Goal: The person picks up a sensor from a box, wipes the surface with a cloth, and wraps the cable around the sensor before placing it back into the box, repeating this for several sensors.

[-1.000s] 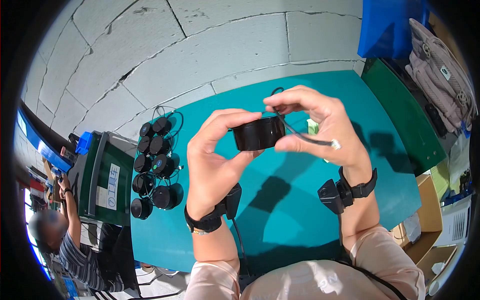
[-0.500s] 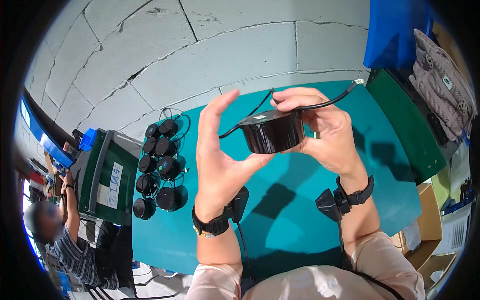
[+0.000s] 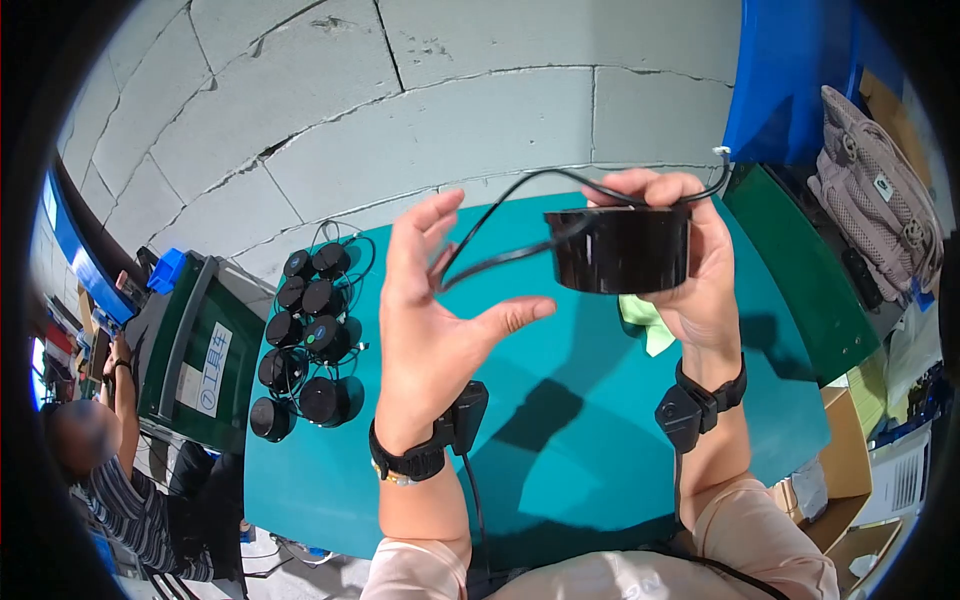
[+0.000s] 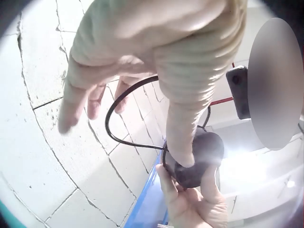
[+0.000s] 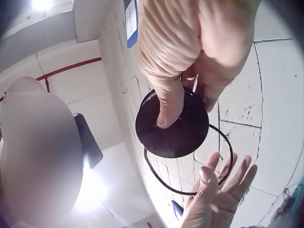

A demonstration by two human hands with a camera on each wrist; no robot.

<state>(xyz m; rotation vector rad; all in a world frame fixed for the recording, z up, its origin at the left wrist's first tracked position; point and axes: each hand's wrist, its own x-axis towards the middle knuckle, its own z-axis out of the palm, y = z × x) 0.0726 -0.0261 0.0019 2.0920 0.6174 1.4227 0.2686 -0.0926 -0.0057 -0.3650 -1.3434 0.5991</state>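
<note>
My right hand (image 3: 712, 265) grips a glossy black round puck-shaped device (image 3: 622, 252) in mid-air above the table. Its thumb presses on the flat dark face (image 5: 185, 137) in the right wrist view, with the fingers around the far side. A black cable (image 3: 525, 178) leaves the device, loops left and runs back over its top to a small white connector (image 3: 722, 150). My left hand (image 3: 425, 325) is left of the device, thumb and fingers spread apart. The cable loop bends close to its palm; the left thumb overlaps the device in the left wrist view.
Several similar black devices (image 3: 325, 340) with cables stand in two rows on the left of the green table (image 3: 590, 480). A light green cloth (image 3: 655, 330) lies behind my right hand. A green cart (image 3: 200, 350), another person (image 3: 125, 500), a block wall (image 3: 500, 120) and a cardboard box (image 3: 850, 430) surround it.
The left hand has come off the device, which now sits in the right hand alone and has moved right. The cable has unfolded into a wide loop, with its connector end now above the right hand.
</note>
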